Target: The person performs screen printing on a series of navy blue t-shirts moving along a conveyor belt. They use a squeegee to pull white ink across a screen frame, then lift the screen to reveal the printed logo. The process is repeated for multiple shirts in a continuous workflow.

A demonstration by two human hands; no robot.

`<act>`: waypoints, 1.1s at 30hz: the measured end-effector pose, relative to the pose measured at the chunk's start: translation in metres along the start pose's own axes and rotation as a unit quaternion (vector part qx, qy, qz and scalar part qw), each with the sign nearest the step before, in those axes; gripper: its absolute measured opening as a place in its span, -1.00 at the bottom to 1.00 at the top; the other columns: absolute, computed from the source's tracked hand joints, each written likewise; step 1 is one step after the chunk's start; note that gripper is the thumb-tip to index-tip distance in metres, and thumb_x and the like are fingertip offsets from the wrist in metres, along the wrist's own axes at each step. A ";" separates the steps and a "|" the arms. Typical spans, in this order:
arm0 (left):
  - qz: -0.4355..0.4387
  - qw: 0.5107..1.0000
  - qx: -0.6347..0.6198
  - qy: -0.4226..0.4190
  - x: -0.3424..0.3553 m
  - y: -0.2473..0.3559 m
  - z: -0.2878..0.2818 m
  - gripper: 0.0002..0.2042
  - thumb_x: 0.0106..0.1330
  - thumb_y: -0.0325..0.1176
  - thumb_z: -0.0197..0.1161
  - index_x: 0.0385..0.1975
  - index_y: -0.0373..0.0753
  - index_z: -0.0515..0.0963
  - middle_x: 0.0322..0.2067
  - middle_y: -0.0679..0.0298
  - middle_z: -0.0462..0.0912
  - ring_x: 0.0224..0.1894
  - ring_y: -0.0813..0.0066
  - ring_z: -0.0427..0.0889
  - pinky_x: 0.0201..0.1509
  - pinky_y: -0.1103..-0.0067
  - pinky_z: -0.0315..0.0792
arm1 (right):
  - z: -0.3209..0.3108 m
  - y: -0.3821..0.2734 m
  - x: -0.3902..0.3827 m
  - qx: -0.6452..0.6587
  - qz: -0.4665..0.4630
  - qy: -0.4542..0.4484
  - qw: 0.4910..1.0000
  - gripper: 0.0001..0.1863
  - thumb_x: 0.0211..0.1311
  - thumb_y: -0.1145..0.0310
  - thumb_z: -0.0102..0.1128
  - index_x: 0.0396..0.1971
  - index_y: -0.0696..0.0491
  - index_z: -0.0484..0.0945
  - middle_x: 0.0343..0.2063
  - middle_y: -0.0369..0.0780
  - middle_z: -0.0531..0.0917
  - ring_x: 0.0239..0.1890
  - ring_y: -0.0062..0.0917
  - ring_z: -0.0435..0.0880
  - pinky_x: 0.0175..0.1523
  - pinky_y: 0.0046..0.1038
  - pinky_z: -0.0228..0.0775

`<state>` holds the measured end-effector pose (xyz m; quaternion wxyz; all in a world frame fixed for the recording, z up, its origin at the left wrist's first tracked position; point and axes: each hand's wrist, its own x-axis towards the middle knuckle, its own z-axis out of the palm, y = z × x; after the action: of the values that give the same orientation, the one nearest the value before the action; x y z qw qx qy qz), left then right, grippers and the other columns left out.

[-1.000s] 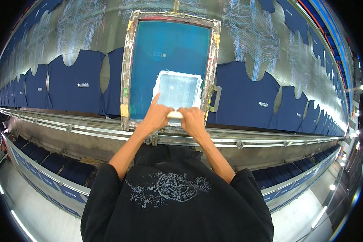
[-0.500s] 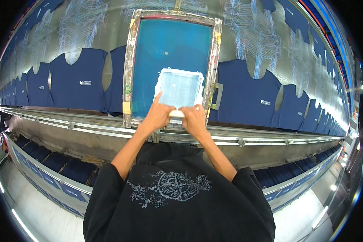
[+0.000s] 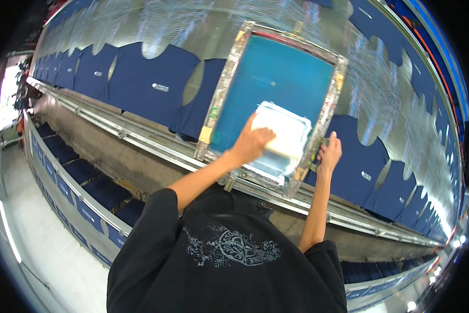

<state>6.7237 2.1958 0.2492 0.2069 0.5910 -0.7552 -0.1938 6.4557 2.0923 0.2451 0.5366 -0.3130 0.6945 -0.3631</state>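
Note:
A screen printing frame (image 3: 228, 78) with worn, paint-crusted rails and blue-green mesh (image 3: 291, 65) lies tilted on the long table. My left hand (image 3: 251, 144) is closed around a cream squeegee (image 3: 280, 140) on the lower part of the mesh. White ink (image 3: 281, 112) surrounds the squeegee in a rough rectangle. At the frame's right rail, my right hand (image 3: 329, 152) is closed on the metal side handle (image 3: 313, 165), most of which the fingers hide.
Navy shirt pieces (image 3: 148, 83) with small white prints lie in a row on both sides of the frame. A metal rail (image 3: 140, 145) follows the table's near edge. Below it, a lower shelf holds folded navy fabric (image 3: 105, 189).
My right hand has left the squeegee and moved right onto the frame's handle. My left hand keeps the squeegee, now slanted and farther up the inked patch. The whole view has turned.

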 end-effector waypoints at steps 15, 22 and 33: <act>-0.076 0.996 0.039 0.028 -0.207 -0.224 -0.189 -0.55 0.05 -0.65 0.22 -0.01 -0.19 0.65 -0.03 0.25 0.76 0.14 0.36 0.70 0.65 0.01 -0.22 | 0.363 0.055 -0.134 0.018 -0.164 0.014 0.986 -0.68 0.48 0.31 0.15 -0.49 0.10 0.36 -0.57 -0.40 0.30 -0.49 -0.72 0.21 -0.39 -0.48 0.09; -0.067 0.997 0.003 0.027 -0.233 -0.307 -0.233 -0.59 0.01 -0.66 0.25 -0.09 -0.19 0.65 -0.11 0.28 0.77 0.07 0.36 0.72 0.65 0.05 -0.21 | 0.461 0.068 -0.162 -0.152 -0.243 0.085 0.954 -0.70 0.47 0.25 0.10 -0.41 0.15 0.40 -0.60 -0.22 0.43 -0.54 -0.44 0.35 -0.34 -0.28 0.24; -0.030 0.981 0.037 -0.190 -0.097 -0.392 -0.279 -0.78 0.16 -0.28 0.42 -0.19 -0.05 0.77 -0.37 0.20 0.79 -0.15 0.19 0.74 0.58 0.04 -0.05 | 0.496 -0.045 -0.186 -0.291 -0.416 -0.105 0.855 -0.41 0.19 0.14 0.43 0.15 0.14 0.54 0.03 0.00 0.68 0.07 -0.09 0.66 0.15 -0.12 0.48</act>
<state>7.2144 2.1884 0.2649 0.0315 0.5735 -0.7691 -0.2805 6.9823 2.1382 0.2995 0.2891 -0.7509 0.5129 -0.2991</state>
